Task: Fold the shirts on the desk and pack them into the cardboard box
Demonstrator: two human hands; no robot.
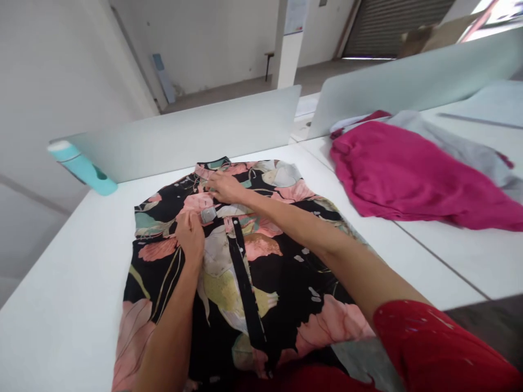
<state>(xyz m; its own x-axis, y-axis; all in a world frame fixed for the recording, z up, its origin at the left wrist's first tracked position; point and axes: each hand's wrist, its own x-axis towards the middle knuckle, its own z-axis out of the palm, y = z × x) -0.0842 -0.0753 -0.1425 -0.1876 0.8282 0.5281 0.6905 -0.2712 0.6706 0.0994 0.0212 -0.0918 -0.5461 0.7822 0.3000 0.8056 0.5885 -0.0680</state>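
A black shirt (212, 261) with large pink, yellow and grey flowers lies front up on the white table, its collar at the far end. My left hand (190, 231) is closed on the edge of the shirt's front opening, at chest height. Just below the collar, my right hand (224, 188) has its fingers bent together on the same front edge. A strip of the button placket (245, 283) with small pale buttons runs down the middle toward me. The right fingertips are partly hidden by the hand.
A turquoise bottle (84, 167) leans at the table's far left corner by a frosted divider (204, 130). To the right lie a magenta garment (400, 169) and a grey cloth (457, 147). A seam (441, 258) runs between the tabletops.
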